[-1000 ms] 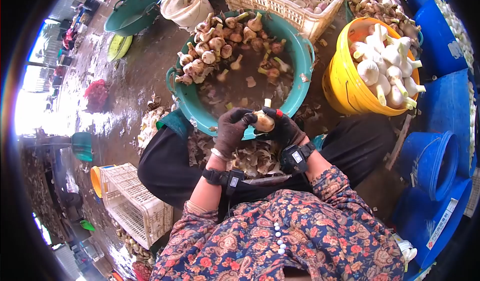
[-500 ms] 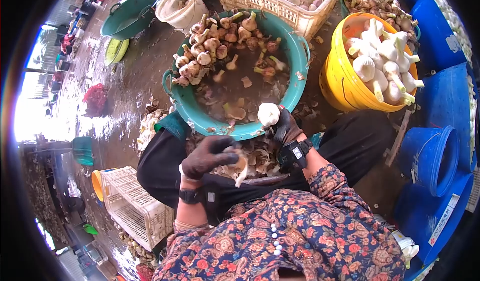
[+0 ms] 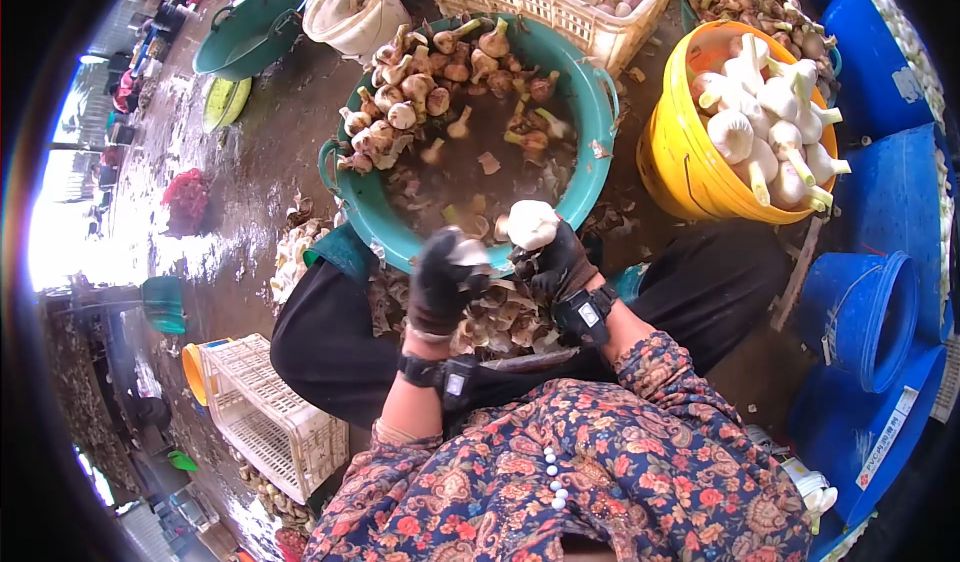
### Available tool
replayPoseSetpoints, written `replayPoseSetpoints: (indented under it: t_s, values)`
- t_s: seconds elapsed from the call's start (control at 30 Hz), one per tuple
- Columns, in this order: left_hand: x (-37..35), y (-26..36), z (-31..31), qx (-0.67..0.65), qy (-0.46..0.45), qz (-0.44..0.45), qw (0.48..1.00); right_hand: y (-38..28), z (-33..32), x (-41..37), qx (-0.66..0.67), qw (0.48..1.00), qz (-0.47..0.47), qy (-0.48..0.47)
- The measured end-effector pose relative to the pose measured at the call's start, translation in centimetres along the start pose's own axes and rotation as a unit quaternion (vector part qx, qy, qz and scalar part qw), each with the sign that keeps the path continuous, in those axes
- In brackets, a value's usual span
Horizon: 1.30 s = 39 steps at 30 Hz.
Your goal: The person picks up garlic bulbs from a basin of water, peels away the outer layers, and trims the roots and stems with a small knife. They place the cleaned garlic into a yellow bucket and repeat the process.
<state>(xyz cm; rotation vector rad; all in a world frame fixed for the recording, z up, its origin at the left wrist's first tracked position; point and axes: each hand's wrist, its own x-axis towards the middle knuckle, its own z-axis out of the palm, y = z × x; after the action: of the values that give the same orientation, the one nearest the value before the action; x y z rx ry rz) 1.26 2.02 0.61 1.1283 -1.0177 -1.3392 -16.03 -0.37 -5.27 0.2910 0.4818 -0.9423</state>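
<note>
My right hand (image 3: 562, 264), in a dark glove, grips a white peeled garlic bulb (image 3: 532, 226) over the near rim of a green tub (image 3: 350, 217). Just left of it, my left hand (image 3: 445, 280) is gloved too, its fingers curled and blurred by motion. Something pale shows at its fingertips, too smeared to identify. Unpeeled garlic bulbs (image 3: 420, 87) are heaped at the tub's far left, above murky water (image 3: 460, 167). Loose garlic skins (image 3: 500, 320) lie between my legs.
On the right, a yellow bucket (image 3: 665, 152) holds peeled garlic, with a blue bucket (image 3: 845, 307) below it. Beyond the tub are a cream crate (image 3: 520, 0) and a white pail (image 3: 350, 27). Another crate (image 3: 265, 402) stands at lower left.
My left hand has moved up and right, closer to the bulb, and its fingers have curled in. The hanging strip of skin beneath it no longer shows. My right hand has shifted slightly left.
</note>
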Motion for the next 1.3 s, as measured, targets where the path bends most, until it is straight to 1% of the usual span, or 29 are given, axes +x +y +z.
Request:
replayPoseSetpoints:
  t_s: [0.03, 0.07, 0.1, 0.13, 0.17, 0.2, 0.23, 0.3, 0.33, 0.37, 0.4, 0.43, 0.5, 0.53, 0.6, 0.63, 0.67, 0.7, 0.73, 0.77, 0.8, 0.87, 0.93, 1.0, 1.03, 1.07, 1.1, 1.23, 1.3]
  values:
    - [0.0, 0.1, -1.0, 0.169, -0.023, 0.179, 0.969, -0.2, -0.3, 0.1, 0.001, 1.0, 0.001, 0.0]
    - [1.0, 1.0, -2.0, 0.026, -0.036, -0.04, 0.998, -0.3, -0.3, 0.3, 0.016, 1.0, -0.004, 0.002]
    - [2.3, 2.3, -2.2, -0.121, -0.047, -0.255, 0.958, -0.4, -0.5, 0.4, 0.031, 0.999, -0.008, 0.004]
    - [2.7, 3.2, -1.6, 0.117, -0.131, -0.225, 0.958, -0.3, -1.5, 0.4, -0.003, 0.999, -0.018, -0.041]
    - [2.7, 2.4, -1.1, 0.14, -0.101, -0.223, 0.959, -0.1, -1.5, 0.1, -0.003, 0.999, -0.017, -0.041]
    - [2.7, 1.3, -1.0, 0.118, -0.081, -0.243, 0.959, 0.2, -1.0, -0.2, -0.167, 0.978, -0.112, -0.048]
    - [2.8, 0.3, -0.8, 0.095, -0.062, -0.262, 0.958, 0.3, -0.5, -0.4, -0.325, 0.922, -0.203, -0.055]
    - [2.7, -0.3, 0.9, 0.155, -0.075, -0.2, 0.965, 0.3, 0.4, -0.5, -0.602, 0.708, -0.364, -0.062]
    - [2.8, -0.6, 1.0, 0.165, -0.113, -0.205, 0.958, 0.2, -0.8, 0.2, -0.417, 0.874, -0.25, 0.017]
    - [3.1, -0.8, 1.0, 0.174, -0.151, -0.21, 0.95, -0.1, -2.6, 1.4, -0.2, 0.968, -0.114, 0.095]
    - [3.8, -0.2, 1.0, 0.195, -0.2, -0.246, 0.928, -0.3, -3.7, 2.4, -0.395, 0.871, -0.177, 0.231]
    - [4.8, 0.4, 0.8, 0.215, -0.248, -0.283, 0.901, -0.5, -4.9, 3.0, -0.578, 0.729, -0.22, 0.293]
    - [7.9, -1.4, -0.8, 0.29, -0.227, -0.326, 0.871, -1.3, -4.5, 3.1, -0.691, 0.614, -0.233, 0.301]
    - [9.9, -3.1, -2.1, 0.444, -0.2, -0.17, 0.857, -2.2, -3.9, 3.2, -0.693, 0.611, -0.237, 0.302]
    - [14.1, -7.2, -5.0, 0.572, -0.052, -0.065, 0.816, -4.5, -1.8, 3.2, -0.434, 0.849, -0.189, 0.236]
    - [16.5, -9.0, -6.4, 0.596, -0.021, -0.084, 0.799, -5.2, 3.4, 0.6, -0.231, 0.947, -0.217, 0.06]
    - [18.5, -10.2, -7.4, 0.618, 0.009, -0.105, 0.779, -6.6, 3.4, 1.2, -0.128, 0.95, -0.284, 0.0]
    - [20.0, -10.2, -7.6, 0.614, 0.006, -0.105, 0.782, -8.7, 4.3, 0.0, -0.448, 0.787, -0.423, 0.039]
    - [21.3, -10.0, -7.5, 0.605, -0.024, -0.136, 0.785, -9.4, 7.7, -1.4, -0.277, 0.895, -0.35, -0.004]
    - [22.5, -9.9, -7.7, 0.593, -0.052, -0.166, 0.786, -10.0, 10.2, -2.3, -0.094, 0.959, -0.262, -0.046]
    - [24.0, -15.9, -10.6, 0.626, -0.01, 0.011, 0.779, -10.4, 8.3, -1.1, -0.147, 0.954, -0.262, -0.016]
    - [26.0, -20.0, -12.2, 0.619, -0.072, -0.064, 0.78, -9.4, 4.3, 0.6, -0.245, 0.935, -0.248, 0.062]
    - [25.2, -19.5, -11.4, 0.613, -0.145, -0.144, 0.763, -6.9, 2.5, 1.9, -0.399, 0.871, -0.236, 0.165]
    - [21.7, -13.6, -6.1, 0.319, -0.151, -0.26, 0.899, -4.9, -1.1, 4.1, -0.503, 0.796, -0.257, 0.217]
    - [20.3, -12.7, -4.7, 0.323, -0.156, -0.263, 0.896, -4.4, -2.2, 5.4, -0.537, 0.76, -0.28, 0.235]
    - [18.4, -12.2, -3.5, 0.258, -0.181, -0.194, 0.929, -4.0, -1.3, 5.7, -0.647, 0.632, -0.343, 0.252]
    - [16.7, -11.3, -2.2, 0.189, -0.205, -0.122, 0.953, -3.7, -0.7, 5.6, -0.643, 0.633, -0.344, 0.258]
    - [12.1, -5.5, 2.4, 0.214, -0.243, -0.077, 0.943, -3.6, 0.2, 4.4, -0.676, 0.585, -0.316, 0.318]
    - [11.5, -3.6, 3.0, 0.437, -0.247, 0.043, 0.864, -4.3, 1.3, 3.3, -0.707, 0.577, -0.291, 0.286]
